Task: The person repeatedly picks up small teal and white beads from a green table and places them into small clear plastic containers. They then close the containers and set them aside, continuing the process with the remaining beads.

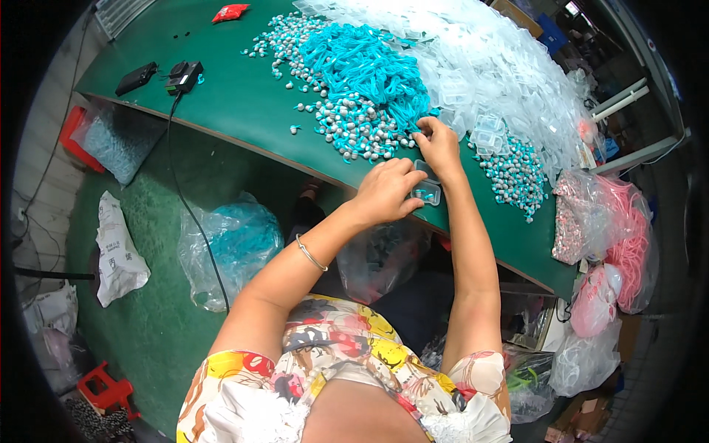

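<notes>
Where the table edge curves: small clear case (427, 193) under left hand (385, 192), grip clamped on it; right hand (440, 145) just beyond, grip unclear.

We see a small red packet (230, 12) on the counter (236, 103) at eleven o'clock. A heap of clear plastic cases (487, 59) spreads at one o'clock. A white printed bag (118, 255) lies on the floor at nine. A clear bag of pink cords (617, 236) hangs at three o'clock.

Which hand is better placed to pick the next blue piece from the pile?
Probably the right hand: its fingers already touch the blue pile, while the left hand steadies the small clear case.
</notes>
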Motion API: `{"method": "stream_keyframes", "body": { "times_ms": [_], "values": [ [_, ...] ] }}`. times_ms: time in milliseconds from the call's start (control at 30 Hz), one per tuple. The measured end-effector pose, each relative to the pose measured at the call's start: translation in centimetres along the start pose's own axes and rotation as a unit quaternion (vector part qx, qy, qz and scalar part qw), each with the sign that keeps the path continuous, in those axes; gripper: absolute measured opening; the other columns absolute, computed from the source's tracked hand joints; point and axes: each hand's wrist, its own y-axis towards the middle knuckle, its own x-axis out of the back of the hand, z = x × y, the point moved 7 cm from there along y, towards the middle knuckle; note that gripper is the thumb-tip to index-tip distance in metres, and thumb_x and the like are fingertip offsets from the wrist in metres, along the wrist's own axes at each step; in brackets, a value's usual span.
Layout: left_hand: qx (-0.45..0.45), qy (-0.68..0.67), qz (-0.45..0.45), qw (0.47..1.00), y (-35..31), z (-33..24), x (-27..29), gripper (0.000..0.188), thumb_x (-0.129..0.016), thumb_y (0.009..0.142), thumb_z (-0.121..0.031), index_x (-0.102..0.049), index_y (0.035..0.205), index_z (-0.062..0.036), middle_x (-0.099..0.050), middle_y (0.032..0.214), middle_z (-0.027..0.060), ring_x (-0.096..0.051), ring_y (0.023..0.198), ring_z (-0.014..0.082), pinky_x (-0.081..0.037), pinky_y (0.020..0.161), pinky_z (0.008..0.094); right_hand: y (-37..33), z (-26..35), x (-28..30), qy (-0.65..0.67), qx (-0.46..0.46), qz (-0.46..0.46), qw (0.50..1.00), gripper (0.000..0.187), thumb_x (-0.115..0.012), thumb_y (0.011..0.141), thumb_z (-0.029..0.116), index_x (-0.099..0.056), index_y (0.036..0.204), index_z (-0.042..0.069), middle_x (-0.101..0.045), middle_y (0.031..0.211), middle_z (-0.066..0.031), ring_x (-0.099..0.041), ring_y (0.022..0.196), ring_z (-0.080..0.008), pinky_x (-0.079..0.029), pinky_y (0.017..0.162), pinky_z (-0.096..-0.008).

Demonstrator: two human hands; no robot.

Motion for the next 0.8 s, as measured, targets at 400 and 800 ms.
{"method": "stream_keyframes", "body": {
  "times_ms": [400, 800],
  "values": [
    [0.001, -0.007, 0.0, 1.0, -0.2, 0.1, -0.1, 0.05, -0.082, 0.072, -0.023, -0.064, 0.117, -0.0096, -0.058, 0.101, 0.0095, -0.059, 0.098, 0.0302, -0.048, 0.084, 0.0423, -5.5, -4.5, 5.8, 0.299, -0.115, 0.025, 0.947, 0.017, -0.068, 0.087, 0.001, -0.069, 0.104, -0.001, -0.068, 0.086, -0.0006, -0.061, 0.075, -0.0066, -0.049, 0.069, -0.0223],
    [0.03, -0.028, 0.012, 0.999, 0.3, 0.5, -0.1, 0.048, -0.084, 0.068, -0.024, -0.065, 0.109, -0.0068, -0.061, 0.094, 0.0083, -0.06, 0.096, 0.0302, -0.047, 0.082, 0.0429, -10.1, 1.9, 8.1, 0.175, 0.046, 0.076, 0.981, 0.022, -0.067, 0.079, -0.005, -0.07, 0.099, 0.003, -0.067, 0.095, -0.0097, -0.066, 0.084, -0.0205, -0.051, 0.077, -0.0302]
  ]
}}
